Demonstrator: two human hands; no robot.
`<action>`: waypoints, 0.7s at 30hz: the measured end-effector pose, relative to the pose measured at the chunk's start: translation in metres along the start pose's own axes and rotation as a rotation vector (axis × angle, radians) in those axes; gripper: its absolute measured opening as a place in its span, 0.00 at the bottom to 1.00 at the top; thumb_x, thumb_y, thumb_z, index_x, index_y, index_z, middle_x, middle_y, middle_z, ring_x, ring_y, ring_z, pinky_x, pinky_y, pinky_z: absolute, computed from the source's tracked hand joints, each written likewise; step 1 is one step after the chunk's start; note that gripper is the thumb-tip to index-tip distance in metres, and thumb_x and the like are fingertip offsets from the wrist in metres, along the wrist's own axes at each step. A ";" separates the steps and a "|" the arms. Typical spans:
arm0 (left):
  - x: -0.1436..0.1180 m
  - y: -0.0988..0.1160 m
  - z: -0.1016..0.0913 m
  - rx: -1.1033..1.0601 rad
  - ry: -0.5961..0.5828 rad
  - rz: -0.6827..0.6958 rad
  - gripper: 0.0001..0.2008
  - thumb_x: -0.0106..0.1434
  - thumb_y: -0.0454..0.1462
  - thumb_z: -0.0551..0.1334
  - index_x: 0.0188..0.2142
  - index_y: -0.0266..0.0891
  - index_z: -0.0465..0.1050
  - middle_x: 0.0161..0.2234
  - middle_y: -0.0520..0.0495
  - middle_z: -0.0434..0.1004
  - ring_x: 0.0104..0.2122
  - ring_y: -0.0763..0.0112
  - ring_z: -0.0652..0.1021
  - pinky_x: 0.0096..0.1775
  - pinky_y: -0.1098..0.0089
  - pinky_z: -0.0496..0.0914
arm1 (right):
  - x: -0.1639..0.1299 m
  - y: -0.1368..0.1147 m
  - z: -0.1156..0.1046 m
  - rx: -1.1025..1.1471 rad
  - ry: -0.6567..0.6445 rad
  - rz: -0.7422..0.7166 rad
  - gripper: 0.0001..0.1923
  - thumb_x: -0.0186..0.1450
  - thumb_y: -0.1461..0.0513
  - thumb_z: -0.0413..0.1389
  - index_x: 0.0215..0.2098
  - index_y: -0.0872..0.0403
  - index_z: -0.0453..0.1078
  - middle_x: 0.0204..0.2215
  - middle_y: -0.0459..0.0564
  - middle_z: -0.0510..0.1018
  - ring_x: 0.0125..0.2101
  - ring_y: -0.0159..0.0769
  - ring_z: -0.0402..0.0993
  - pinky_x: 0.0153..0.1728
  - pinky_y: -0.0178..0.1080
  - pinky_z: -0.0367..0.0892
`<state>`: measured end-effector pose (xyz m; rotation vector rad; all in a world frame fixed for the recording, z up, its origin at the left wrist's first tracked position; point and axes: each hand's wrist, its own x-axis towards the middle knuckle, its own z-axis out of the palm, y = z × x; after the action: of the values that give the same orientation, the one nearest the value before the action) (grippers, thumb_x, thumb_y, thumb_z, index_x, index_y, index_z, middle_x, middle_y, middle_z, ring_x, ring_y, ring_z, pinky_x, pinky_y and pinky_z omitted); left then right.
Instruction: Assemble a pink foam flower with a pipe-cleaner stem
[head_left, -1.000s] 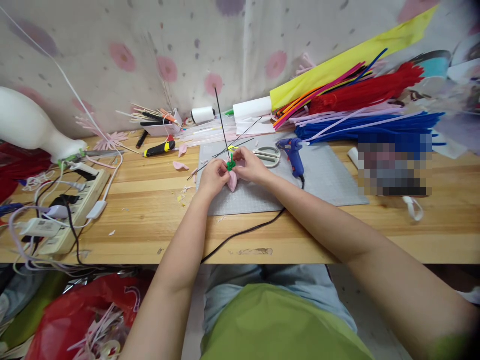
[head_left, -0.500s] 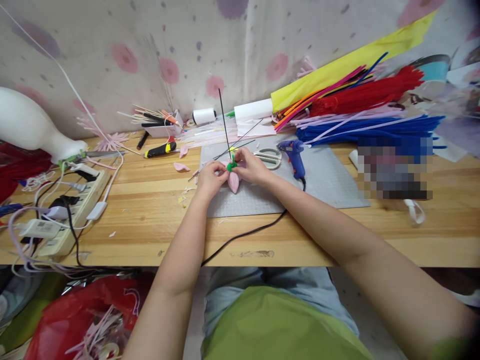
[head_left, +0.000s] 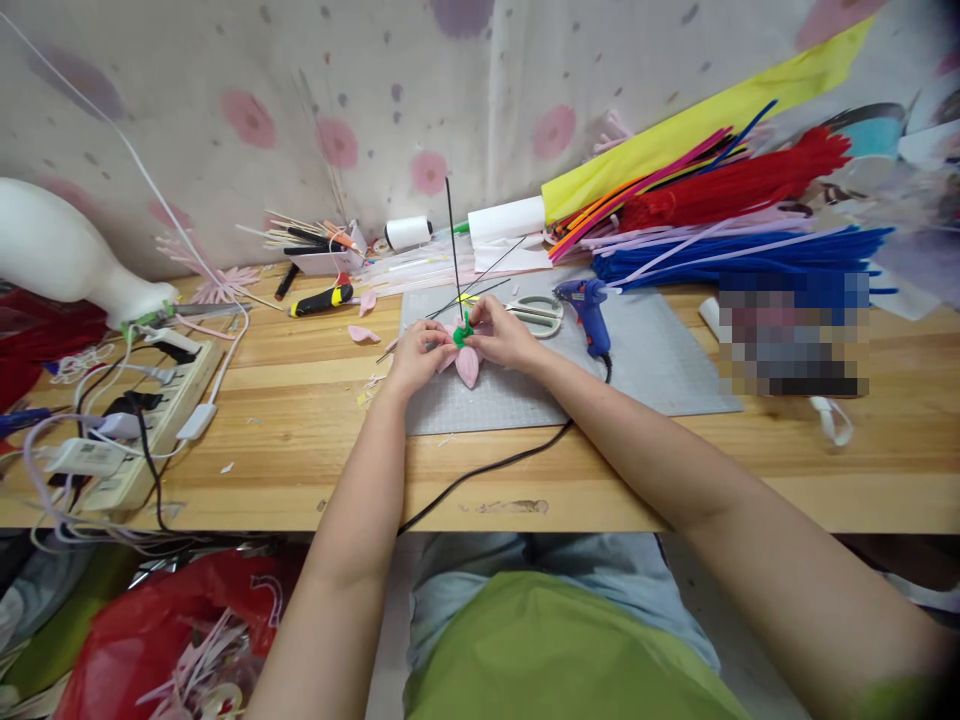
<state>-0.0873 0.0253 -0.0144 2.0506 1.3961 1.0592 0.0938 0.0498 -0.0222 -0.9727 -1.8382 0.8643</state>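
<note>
Over the grey cutting mat [head_left: 645, 360], both hands pinch a small craft flower [head_left: 465, 358] with pink petals and a green collar on a thin dark wire stem [head_left: 452, 235] that points up and away. My left hand [head_left: 414, 352] grips the petals from the left. My right hand [head_left: 504, 334] pinches the green part from the right. One pink petal hangs below the fingers.
A blue glue gun [head_left: 589, 309] and white scissors [head_left: 538, 312] lie on the mat just right of my hands; the gun's black cord [head_left: 487, 466] runs off the table's front edge. Loose pink petals [head_left: 361, 333], a power strip [head_left: 142, 420] at left, pipe-cleaner bundles [head_left: 735, 215] behind.
The flower's petals have spread a little more between my fingers, and the wire stem has shifted slightly to the right. Both hands stay in the same spot.
</note>
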 end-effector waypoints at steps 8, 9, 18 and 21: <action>0.003 0.003 0.000 0.042 -0.023 0.031 0.01 0.52 0.34 0.64 0.27 0.41 0.75 0.36 0.49 0.72 0.41 0.68 0.72 0.48 0.61 0.66 | 0.002 0.007 -0.001 0.027 0.003 -0.016 0.15 0.50 0.61 0.56 0.33 0.51 0.55 0.32 0.44 0.66 0.34 0.33 0.65 0.38 0.39 0.62; 0.002 0.004 0.001 0.048 -0.005 0.037 0.02 0.52 0.34 0.65 0.27 0.41 0.75 0.36 0.49 0.72 0.42 0.68 0.72 0.49 0.61 0.66 | 0.001 0.007 -0.001 0.034 0.006 -0.016 0.15 0.50 0.61 0.56 0.33 0.51 0.55 0.31 0.44 0.66 0.34 0.33 0.65 0.38 0.39 0.62; 0.001 0.013 0.008 0.127 0.054 0.113 0.04 0.52 0.31 0.65 0.25 0.42 0.74 0.35 0.49 0.73 0.42 0.67 0.72 0.49 0.61 0.65 | 0.001 0.009 -0.001 0.092 0.008 -0.018 0.16 0.50 0.60 0.57 0.33 0.51 0.54 0.31 0.43 0.66 0.33 0.31 0.65 0.38 0.38 0.63; 0.002 0.014 0.010 0.151 0.072 0.106 0.04 0.53 0.31 0.64 0.25 0.41 0.73 0.34 0.49 0.72 0.41 0.67 0.72 0.48 0.61 0.66 | 0.001 0.011 0.000 0.111 0.005 -0.020 0.16 0.50 0.61 0.57 0.33 0.51 0.54 0.31 0.43 0.66 0.32 0.31 0.65 0.38 0.38 0.63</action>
<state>-0.0711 0.0222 -0.0100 2.2357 1.4565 1.1112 0.0965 0.0563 -0.0313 -0.8845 -1.7732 0.9402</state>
